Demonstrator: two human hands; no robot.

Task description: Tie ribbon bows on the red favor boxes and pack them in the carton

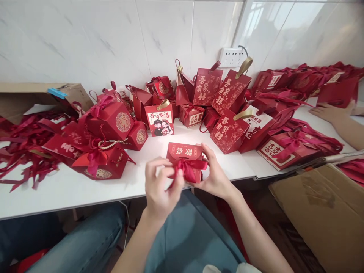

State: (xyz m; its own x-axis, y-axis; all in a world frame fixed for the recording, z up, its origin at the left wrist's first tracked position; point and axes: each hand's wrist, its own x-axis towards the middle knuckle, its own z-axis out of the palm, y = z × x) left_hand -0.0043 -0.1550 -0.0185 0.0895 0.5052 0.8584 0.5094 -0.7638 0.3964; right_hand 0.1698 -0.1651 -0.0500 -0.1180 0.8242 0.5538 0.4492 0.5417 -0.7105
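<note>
A small red gift box (184, 151) with gold lettering stands at the table's front edge, straight ahead of me. Around it runs a shiny dark-red ribbon (193, 169), tied in a bow on the side facing me. My left hand (163, 185) is closed, thumb and forefinger pinching the ribbon at the bow's left side. My right hand (214, 174) grips the box's right side, fingers behind the edge and thumb low at the front. Part of the box's lower left is hidden behind my left fingers.
Finished-looking red boxes (113, 117) and handled bags (207, 85) crowd the table's back. Loose ribbons (31, 151) heap at left beside a cardboard box (71, 94). Another person's hand (335, 112) touches a red box at right; a large carton (321, 204) stands below.
</note>
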